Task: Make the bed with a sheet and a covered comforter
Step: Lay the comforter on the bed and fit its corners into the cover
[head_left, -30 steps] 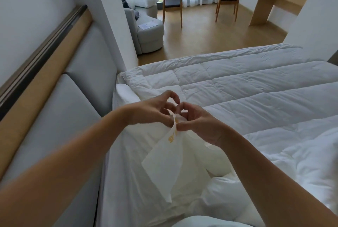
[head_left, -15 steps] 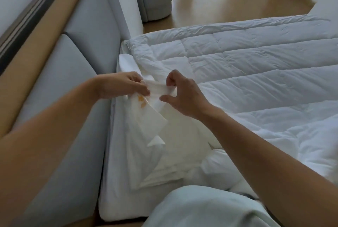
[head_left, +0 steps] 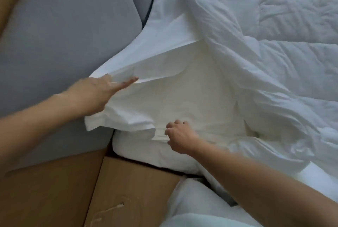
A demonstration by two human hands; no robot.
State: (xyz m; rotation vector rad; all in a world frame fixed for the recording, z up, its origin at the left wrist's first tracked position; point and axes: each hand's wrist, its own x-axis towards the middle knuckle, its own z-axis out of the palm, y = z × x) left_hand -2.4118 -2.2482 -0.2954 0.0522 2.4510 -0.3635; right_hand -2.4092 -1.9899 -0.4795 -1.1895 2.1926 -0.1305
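A smooth white duvet cover (head_left: 157,56) lies at the head corner of the bed, its opening spread wide so the cream inside (head_left: 197,98) shows. My left hand (head_left: 97,95) lifts the cover's upper edge towards the headboard, index finger stretched along the hem, a loose corner hanging below the palm. My right hand (head_left: 180,135) has its fingers curled on the cover's lower edge, down on the mattress. The white quilted comforter (head_left: 265,43) lies rumpled over the bed to the right, one fold running along the opening. The sheeted mattress corner (head_left: 146,150) shows beneath.
A grey padded headboard (head_left: 64,34) fills the left side, close behind my left hand. Brown wooden flooring (head_left: 131,190) lies beside the bed, with a thin pale cord (head_left: 109,208) on it. More white bedding (head_left: 192,199) and my pale garment (head_left: 210,222) sit at the bottom edge.
My hands have drawn apart from pinching the cover's corner together, left up towards the headboard, right down to the mattress, spreading the opening. The view has tipped downwards.
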